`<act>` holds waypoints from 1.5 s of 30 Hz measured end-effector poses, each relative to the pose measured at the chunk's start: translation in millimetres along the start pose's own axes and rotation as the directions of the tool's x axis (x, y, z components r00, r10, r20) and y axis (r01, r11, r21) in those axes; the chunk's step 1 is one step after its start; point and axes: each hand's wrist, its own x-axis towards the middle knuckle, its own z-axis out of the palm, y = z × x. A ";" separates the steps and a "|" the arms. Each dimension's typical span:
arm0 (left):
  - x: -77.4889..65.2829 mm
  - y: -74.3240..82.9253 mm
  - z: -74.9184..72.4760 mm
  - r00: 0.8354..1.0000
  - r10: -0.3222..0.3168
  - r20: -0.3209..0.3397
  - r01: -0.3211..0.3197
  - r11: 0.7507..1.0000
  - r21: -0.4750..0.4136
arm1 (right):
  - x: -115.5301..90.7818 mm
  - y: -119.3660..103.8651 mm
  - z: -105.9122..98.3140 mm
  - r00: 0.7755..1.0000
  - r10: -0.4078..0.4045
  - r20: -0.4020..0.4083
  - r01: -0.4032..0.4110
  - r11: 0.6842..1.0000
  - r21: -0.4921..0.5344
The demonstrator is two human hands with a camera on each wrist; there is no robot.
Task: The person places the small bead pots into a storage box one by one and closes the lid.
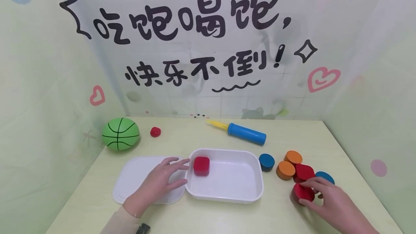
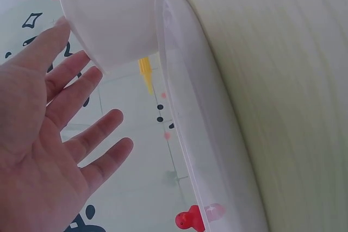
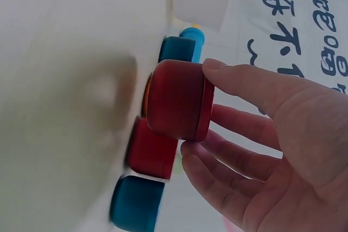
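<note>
My right hand (image 1: 334, 201) pinches a small round red tin (image 1: 303, 194) between thumb and fingers at the right of the table. In the right wrist view the tin (image 3: 176, 99) appears raised above the tabletop. The left hand (image 1: 159, 180) hovers over a white lid (image 1: 134, 180), fingers spread, with fingertips at the left rim of a white plastic box (image 1: 224, 198). Whether they touch it I cannot tell. Inside that box, on its left side, sits a red square tin (image 1: 201, 166). Both lid (image 2: 206, 129) and box (image 2: 114, 14) show in the left wrist view.
Beyond the held tin stand another red tin (image 1: 304, 172), two orange tins (image 1: 286, 170) and two blue tins (image 1: 267, 162). A blue hand pump (image 1: 247, 134) with a yellow nozzle lies behind the box. A green ball (image 1: 120, 134) and small red object (image 1: 155, 131) are back left.
</note>
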 end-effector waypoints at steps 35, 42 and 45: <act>2.6 4.2 -2.5 0.997 -0.063 0.038 0.063 0.998 0.001 | 38.3 -142.9 19.0 0.932 -0.360 -0.028 0.356 0.903 0.242; 2.3 4.2 -1.2 0.998 -0.055 0.026 0.055 0.998 0.005 | 56.4 -160.6 40.2 0.884 -0.455 0.105 0.415 0.869 0.270; 2.7 3.9 -1.2 0.998 -0.055 0.030 0.055 0.998 0.005 | 64.2 -170.1 47.7 0.868 -0.479 0.131 0.436 0.861 0.262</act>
